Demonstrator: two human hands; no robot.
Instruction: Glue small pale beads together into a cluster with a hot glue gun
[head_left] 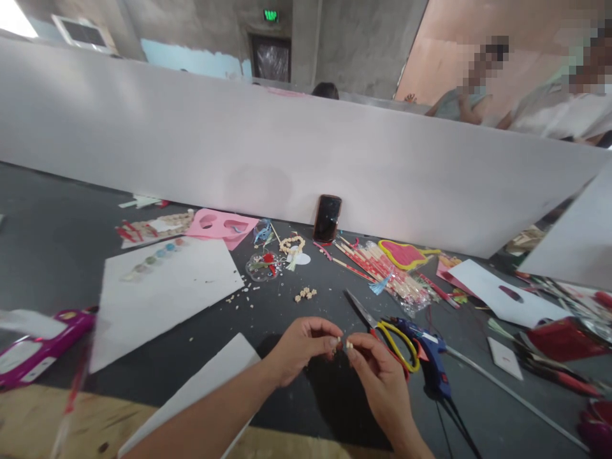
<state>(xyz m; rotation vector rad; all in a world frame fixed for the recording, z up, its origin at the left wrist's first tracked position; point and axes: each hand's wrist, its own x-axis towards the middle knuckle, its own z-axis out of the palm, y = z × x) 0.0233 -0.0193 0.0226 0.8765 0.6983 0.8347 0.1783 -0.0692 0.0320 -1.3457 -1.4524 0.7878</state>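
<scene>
Head view: left hand (301,349) and right hand (380,376) pinch tiny pale beads (349,345) fingertip to fingertip; likely light, slippery; grip by edges.

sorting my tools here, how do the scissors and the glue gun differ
The scissors have yellow loop handles and bare metal blades; the glue gun has a blue body. The blades point away across the dark table, while the glue gun trails a black cord towards the near edge. Both lie unheld beside the right hand.
</scene>
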